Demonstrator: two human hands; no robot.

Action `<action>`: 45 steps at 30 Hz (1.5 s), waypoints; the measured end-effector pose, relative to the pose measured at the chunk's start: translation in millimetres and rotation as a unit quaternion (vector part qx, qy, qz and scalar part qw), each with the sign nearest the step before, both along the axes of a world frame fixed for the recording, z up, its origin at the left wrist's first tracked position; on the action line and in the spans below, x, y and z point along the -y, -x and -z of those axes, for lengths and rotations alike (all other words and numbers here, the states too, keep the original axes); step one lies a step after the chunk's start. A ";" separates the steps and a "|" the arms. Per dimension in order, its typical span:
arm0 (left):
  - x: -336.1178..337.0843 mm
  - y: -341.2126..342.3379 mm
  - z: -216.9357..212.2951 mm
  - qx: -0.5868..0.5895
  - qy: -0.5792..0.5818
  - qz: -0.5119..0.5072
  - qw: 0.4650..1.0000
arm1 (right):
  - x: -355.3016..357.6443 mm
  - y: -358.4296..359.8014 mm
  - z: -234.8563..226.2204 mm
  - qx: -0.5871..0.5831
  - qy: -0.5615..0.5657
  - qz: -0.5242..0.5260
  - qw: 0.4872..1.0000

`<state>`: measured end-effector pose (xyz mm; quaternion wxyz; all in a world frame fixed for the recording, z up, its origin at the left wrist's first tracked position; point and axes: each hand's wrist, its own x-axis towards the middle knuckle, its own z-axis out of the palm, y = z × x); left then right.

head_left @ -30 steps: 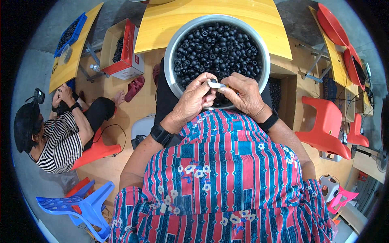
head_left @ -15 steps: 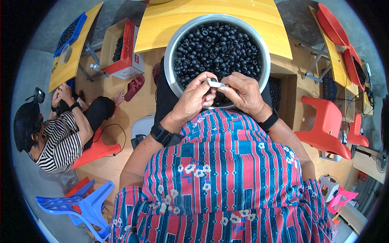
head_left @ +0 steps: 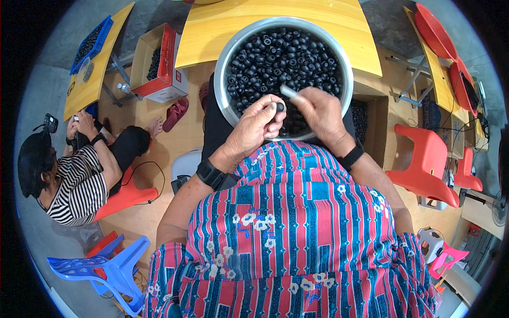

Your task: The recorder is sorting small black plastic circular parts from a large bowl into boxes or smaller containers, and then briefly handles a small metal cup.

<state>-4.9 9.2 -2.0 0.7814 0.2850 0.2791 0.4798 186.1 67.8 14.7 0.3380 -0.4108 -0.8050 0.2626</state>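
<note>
A wide metal basin (head_left: 223, 98) on my lap is heaped with small black rounded parts (head_left: 283, 58), many with a hole in one end. Over its near rim, my left hand (head_left: 258, 121) pinches one black part (head_left: 280, 107) between thumb and forefinger. My right hand (head_left: 321, 112), slightly blurred, is closed around a small flat tool (head_left: 288, 91) whose pale end juts out to the left. That end hovers above the heap, apart from the pinched part. The fingers hide the rest of the tool, so its exact kind is unclear.
A yellow table (head_left: 207, 37) stands just beyond the basin. At left a co-worker (head_left: 79, 183) sits on a red stool near a red-and-white carton (head_left: 161, 79). Red stools (head_left: 424, 164) stand at right, a blue chair (head_left: 114, 267) at lower left. An open cardboard box (head_left: 376, 124) is right of the basin.
My right hand has drawn the pale tool up and away from the black part in my left hand. The left hand stays nearly in place, the part now showing more.
</note>
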 end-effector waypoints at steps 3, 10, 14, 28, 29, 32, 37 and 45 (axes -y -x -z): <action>0.5 0.2 -5.0 -0.001 -0.001 0.011 1.000 | -3.7 -5.1 -5.3 -0.057 0.100 0.066 0.991; 0.7 -2.0 -3.9 -0.023 -0.007 -0.021 1.000 | 1.6 -4.2 -4.1 -0.113 0.118 -0.057 0.985; 0.5 -1.8 -2.9 -0.014 -0.012 -0.025 1.000 | 5.1 -4.8 -5.7 -0.077 0.068 -0.108 0.989; 1.0 -4.4 -4.7 -0.030 -0.013 -0.038 0.999 | 5.9 -3.3 -8.7 -0.031 0.007 -0.108 0.994; 0.6 -4.3 -4.8 -0.029 -0.011 -0.038 0.999 | 5.7 -3.1 -8.7 -0.031 0.007 -0.107 0.994; 0.5 -4.3 -4.0 -0.025 -0.014 -0.034 0.999 | 5.5 -3.2 -8.8 -0.027 0.003 -0.107 0.994; 1.9 -1.8 -5.7 0.003 -0.010 -0.006 1.000 | -3.8 -6.2 -3.7 -0.063 0.081 0.027 0.994; 0.0 -4.1 -3.9 -0.029 0.018 -0.047 0.998 | 7.1 3.8 -11.5 -0.150 0.074 -0.044 0.985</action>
